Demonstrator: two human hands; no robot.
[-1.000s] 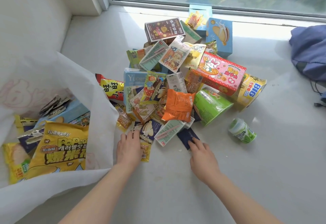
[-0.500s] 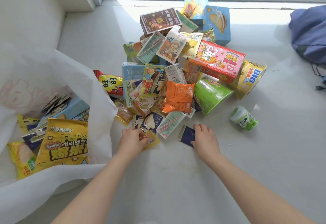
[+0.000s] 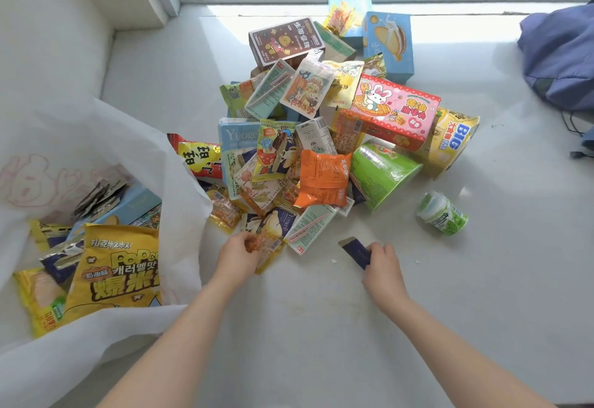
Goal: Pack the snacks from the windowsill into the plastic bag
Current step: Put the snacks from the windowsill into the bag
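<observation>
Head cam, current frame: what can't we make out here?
Head view only:
The bag: lower contents hidden under the popcorn pack and the near wall; left side cut off by the frame edge.
The blue packet: near end covered by the right hand; print too small to read.
The yellow packet: partly covered by the left hand.
The snack pile: bottom items buried under upper ones.
The blue cloth: cut off by the right edge.

The plastic bag [image 3: 173,176] is white, the popcorn pack [image 3: 119,272] yellow, the pouch [image 3: 321,179] orange, the rabbit-printed box [image 3: 397,113] pink.
</observation>
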